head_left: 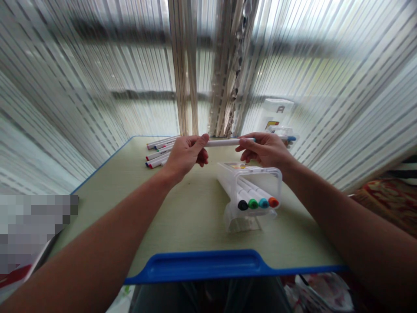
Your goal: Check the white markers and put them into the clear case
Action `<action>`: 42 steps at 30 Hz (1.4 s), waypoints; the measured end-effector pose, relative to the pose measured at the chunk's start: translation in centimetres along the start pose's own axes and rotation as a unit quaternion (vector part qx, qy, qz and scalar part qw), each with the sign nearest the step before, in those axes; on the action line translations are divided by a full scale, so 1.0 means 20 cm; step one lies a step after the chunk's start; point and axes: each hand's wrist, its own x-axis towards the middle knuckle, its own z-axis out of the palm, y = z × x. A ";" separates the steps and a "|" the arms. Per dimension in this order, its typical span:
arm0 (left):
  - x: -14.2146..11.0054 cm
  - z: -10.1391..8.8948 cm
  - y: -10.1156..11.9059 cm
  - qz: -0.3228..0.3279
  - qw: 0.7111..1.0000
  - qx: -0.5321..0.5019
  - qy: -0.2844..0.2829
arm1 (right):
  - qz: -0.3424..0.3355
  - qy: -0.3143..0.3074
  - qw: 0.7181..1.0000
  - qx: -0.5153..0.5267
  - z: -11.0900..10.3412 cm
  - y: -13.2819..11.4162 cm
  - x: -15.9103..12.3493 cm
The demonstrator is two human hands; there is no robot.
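Observation:
A white marker is stretched level between my two hands above the table. My left hand pinches one end between thumb and fingers. At the other end, where a bit of teal shows, my right hand grips it with thumb and fingertips. Below my right hand lies a clear plastic case, its open end facing me. Inside it is a row of several white markers with black, green, blue and orange ends. Beyond my left hand, a loose pile of white markers with coloured ends rests on the table, partly hidden by that hand.
The pale table has a blue edge with a moulded blue tray at the front. Behind my right hand stands a white translucent container. Striped sheer curtains hang past the far edge. Plastic bags lie below at the right.

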 end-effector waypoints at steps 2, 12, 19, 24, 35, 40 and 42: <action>0.00 0.00 0.01 0.018 1.000 0.005 0.008 | 0.017 -0.001 1.000 0.000 0.00 0.00 0.00; -0.01 0.00 0.01 0.036 0.999 0.024 -0.001 | 0.028 0.015 0.999 -0.012 -0.02 0.01 0.01; -0.01 0.01 0.02 0.018 1.000 0.013 0.007 | 0.008 0.008 1.000 0.010 -0.03 0.01 0.02; -0.01 0.01 0.03 0.004 1.000 -0.007 0.007 | 0.016 0.008 0.999 0.029 -0.03 0.01 0.02; -0.01 0.01 0.04 0.028 0.999 -0.042 -0.006 | 0.035 0.030 0.996 0.075 -0.05 0.01 0.04; -0.01 0.01 0.03 0.045 0.998 -0.041 -0.011 | 0.040 0.039 0.996 0.069 -0.05 0.01 0.04; -0.02 0.01 0.03 0.056 0.997 -0.044 -0.011 | 0.042 0.039 0.996 0.067 -0.05 0.02 0.04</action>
